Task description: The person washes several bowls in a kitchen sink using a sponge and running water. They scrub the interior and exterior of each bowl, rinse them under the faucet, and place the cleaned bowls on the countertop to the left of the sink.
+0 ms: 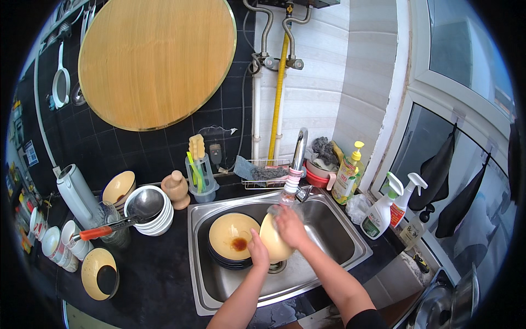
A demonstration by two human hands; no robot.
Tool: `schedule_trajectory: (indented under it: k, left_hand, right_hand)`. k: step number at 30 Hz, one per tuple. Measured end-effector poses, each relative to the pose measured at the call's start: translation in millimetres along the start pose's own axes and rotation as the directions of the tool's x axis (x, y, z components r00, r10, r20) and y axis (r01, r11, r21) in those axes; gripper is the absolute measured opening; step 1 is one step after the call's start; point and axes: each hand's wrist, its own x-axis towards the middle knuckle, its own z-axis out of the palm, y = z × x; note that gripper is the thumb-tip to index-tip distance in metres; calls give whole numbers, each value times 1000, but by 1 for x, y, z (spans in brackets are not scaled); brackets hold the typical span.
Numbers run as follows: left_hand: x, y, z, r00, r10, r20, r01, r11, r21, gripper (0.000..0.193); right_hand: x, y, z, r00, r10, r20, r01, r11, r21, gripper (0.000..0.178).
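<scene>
Head view, left to right: on the black counter (153, 274), a row of small cups (55, 241), a yellow bowl with a dark inside (99, 274), a white kettle (76, 196), a glass (112, 227), a stack of white bowls (156, 216) with a ladle (143, 204) laid across, another yellow bowl (119, 187) behind, none of them in the water yet, so seemingly still waiting. In the steel sink (219, 285), a stack of yellow-lined bowls (230, 245), the top one with a brown stain at its bottom, clearly unwashed. Just right of it, left hand (258, 251) closed around the lower rim of a tilted cream bowl (274, 238), held above the drain; right hand (289, 226) pressed flat against its upper side, fingers wrapped on it, possibly with a clear film or cloth, hard to tell. Directly above, the tap (298, 159) with its striped nozzle; no clear stream visible. Further right, a soap bottle (348, 172) and two spray bottles (390, 205). No rack of clean dishes visible; washing judged early, one bowl in hand, most left.
</scene>
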Motion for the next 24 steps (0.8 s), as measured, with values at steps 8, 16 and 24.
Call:
schedule_trajectory:
  k: [8,16,24]
  left_hand:
    - [6,-2,2,995,60,-75,-66,995,-79,58]
    - [-4,17,-1,994,63,86,-48,985,-167,46]
    - [4,0,-6,997,61,57,-50,984,-173,41]
  right_hand:
    - [-6,-37,4,966,-256,25,256,942,-216,44]
    - [35,70,7,900,234,368,-400,778,484,42]
    - [5,6,2,971,-146,190,165,983,-85,42]
